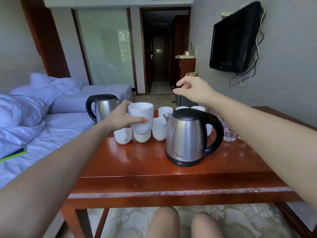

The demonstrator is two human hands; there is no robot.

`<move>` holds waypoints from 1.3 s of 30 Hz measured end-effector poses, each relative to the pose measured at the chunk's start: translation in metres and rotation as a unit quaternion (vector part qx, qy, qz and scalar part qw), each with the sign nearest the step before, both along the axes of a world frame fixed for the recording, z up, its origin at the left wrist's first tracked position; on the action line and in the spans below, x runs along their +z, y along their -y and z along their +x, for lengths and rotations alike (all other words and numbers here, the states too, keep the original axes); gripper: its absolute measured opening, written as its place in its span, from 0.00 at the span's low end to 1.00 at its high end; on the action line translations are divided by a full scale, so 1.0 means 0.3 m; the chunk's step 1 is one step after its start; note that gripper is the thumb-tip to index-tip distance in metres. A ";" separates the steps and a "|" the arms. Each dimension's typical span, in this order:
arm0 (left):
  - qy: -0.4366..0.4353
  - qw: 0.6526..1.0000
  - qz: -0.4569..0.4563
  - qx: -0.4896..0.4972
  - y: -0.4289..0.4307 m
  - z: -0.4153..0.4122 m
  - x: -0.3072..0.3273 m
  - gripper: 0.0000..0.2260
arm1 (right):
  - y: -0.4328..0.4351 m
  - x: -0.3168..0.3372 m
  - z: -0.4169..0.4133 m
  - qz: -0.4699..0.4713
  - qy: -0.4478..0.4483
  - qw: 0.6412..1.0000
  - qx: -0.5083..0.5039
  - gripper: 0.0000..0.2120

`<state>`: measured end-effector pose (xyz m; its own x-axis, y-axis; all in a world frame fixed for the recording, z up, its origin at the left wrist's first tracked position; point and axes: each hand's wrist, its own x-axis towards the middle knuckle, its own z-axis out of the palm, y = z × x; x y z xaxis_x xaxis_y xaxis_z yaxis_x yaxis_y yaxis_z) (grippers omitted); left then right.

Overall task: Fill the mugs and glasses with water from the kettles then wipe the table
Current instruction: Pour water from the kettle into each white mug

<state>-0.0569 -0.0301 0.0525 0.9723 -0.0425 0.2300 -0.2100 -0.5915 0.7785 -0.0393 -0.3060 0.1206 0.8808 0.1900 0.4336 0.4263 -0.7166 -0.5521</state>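
My left hand (120, 117) grips a white mug (142, 115) and holds it just above another white mug (142, 136) on the red-brown table (137, 162). Several more white mugs (159, 128) stand around them. A steel kettle with a black handle (187, 140) stands in the middle of the table, spout to the left. A second steel kettle (103, 107) stands at the far left corner. Clear glasses (229, 133) sit behind the near kettle's handle, partly hidden by my right forearm. My right hand (190, 88) hovers above the far mugs, fingers apart, holding nothing.
A bed with white sheets and pillows (34, 121) runs along the table's left side, with a green-edged book (13, 154) on it. A black TV (235, 38) hangs on the right wall. My knees (185, 224) are under the table's front edge.
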 end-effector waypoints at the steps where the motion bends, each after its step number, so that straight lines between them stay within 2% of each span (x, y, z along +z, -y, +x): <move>1: 0.006 1.000 -0.001 -0.003 0.003 0.013 0.030 0.31 | -0.027 0.016 0.016 -0.013 -0.010 1.000 0.017 0.17; 5: 0.016 1.000 -0.018 -0.014 0.039 0.094 0.122 0.26 | -0.124 0.041 0.112 -0.020 -0.057 0.996 0.068 0.20; 9: 0.017 1.000 -0.010 -0.018 0.067 0.235 0.161 0.28 | -0.196 0.054 0.245 -0.031 -0.124 0.987 0.092 0.32; 13: 0.023 0.999 0.028 -0.011 0.081 0.412 0.165 0.29 | -0.247 0.042 0.423 -0.019 -0.160 0.981 0.105 0.29; 18: 0.013 0.999 0.043 0.002 0.067 0.633 0.106 0.31 | -0.290 0.038 0.632 -0.115 -0.193 0.970 0.090 0.30; 22: 0.009 0.996 0.089 0.012 0.028 0.782 0.035 0.34 | -0.348 -0.006 0.794 -0.166 -0.198 0.963 0.073 0.44; 23: 0.004 0.994 0.107 0.015 0.018 0.814 0.019 0.35 | -0.359 -0.025 0.833 -0.173 -0.199 0.962 0.072 0.43; 25: -0.018 0.988 0.152 0.019 0.006 0.866 -0.005 0.41 | -0.376 -0.068 0.898 -0.184 -0.209 0.958 0.066 0.32; 27: -0.037 0.974 0.223 0.029 0.008 0.905 -0.025 0.45 | -0.380 -0.110 0.947 -0.185 -0.223 0.955 0.065 0.26; 29: -0.044 0.956 0.286 0.036 0.021 0.929 -0.046 0.42 | -0.379 -0.145 0.977 -0.178 -0.231 0.954 0.066 0.24; 31: -0.049 0.948 0.311 0.032 0.031 0.941 -0.068 0.41 | -0.378 -0.173 0.986 -0.181 -0.235 0.953 0.068 0.23; 35: -0.050 0.928 0.370 0.023 0.023 0.965 -0.123 0.46 | -0.400 -0.233 0.991 -0.218 -0.237 0.944 0.071 0.22; 39: -0.041 0.908 0.417 0.033 0.004 0.964 -0.164 0.45 | -0.431 -0.288 1.002 -0.240 -0.230 0.941 0.068 0.22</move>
